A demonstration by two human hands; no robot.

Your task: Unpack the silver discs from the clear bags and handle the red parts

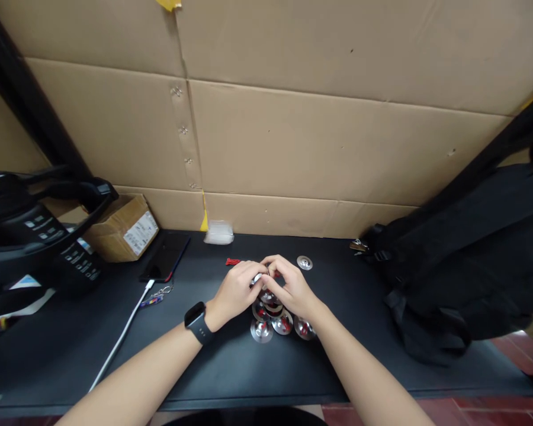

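Observation:
My left hand and my right hand meet above the black table, fingers pinched together on one small shiny metal disc held between them. Just below the hands lies a cluster of several silver discs with red threads. One single silver disc lies apart, beyond my right hand. A short piece of red thread lies beyond my left hand. A black watch is on my left wrist.
A black phone with a white cable and a keychain lie left. A cardboard box and a black device stand far left. A black backpack fills the right. Cardboard wall behind; a white packet at its foot.

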